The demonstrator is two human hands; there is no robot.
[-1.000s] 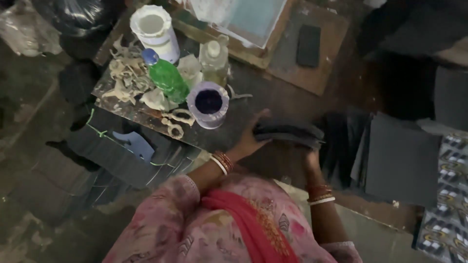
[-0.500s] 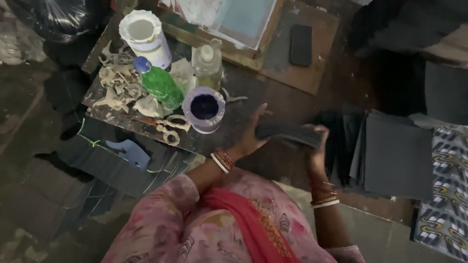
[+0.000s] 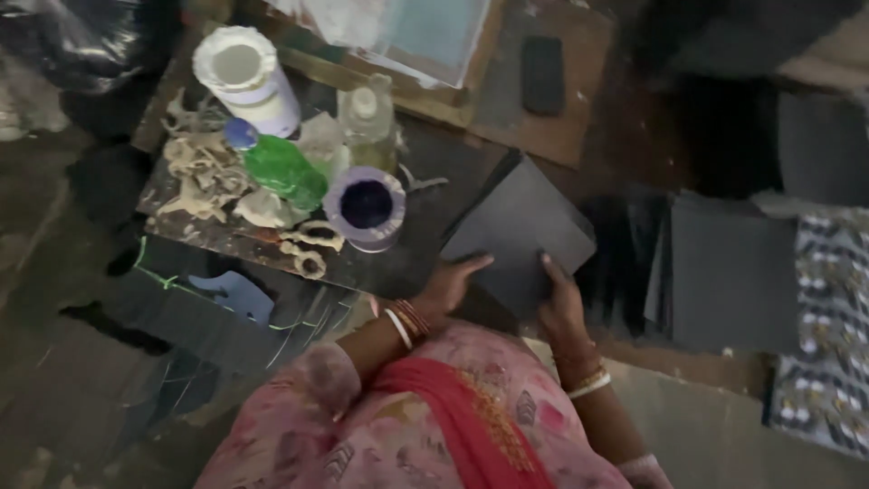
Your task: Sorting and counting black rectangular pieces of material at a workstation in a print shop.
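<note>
While both hands grip one dark square sheet (image 3: 520, 235) lifted above the counter (image 3: 425, 254), left hand (image 3: 448, 285) w/ fingers clenched on its near-left edge, right hand (image 3: 559, 303) on the near-right, more dark sheets (image 3: 729, 272) sit stacked to the right, apparently not yet handled.

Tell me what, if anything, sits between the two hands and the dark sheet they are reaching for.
Nothing visible does. The left hand and the right hand both already have the dark sheet in their grip at its near edge, fingers laid on its face. The ink pot stands apart to the left, clear of both.
</note>
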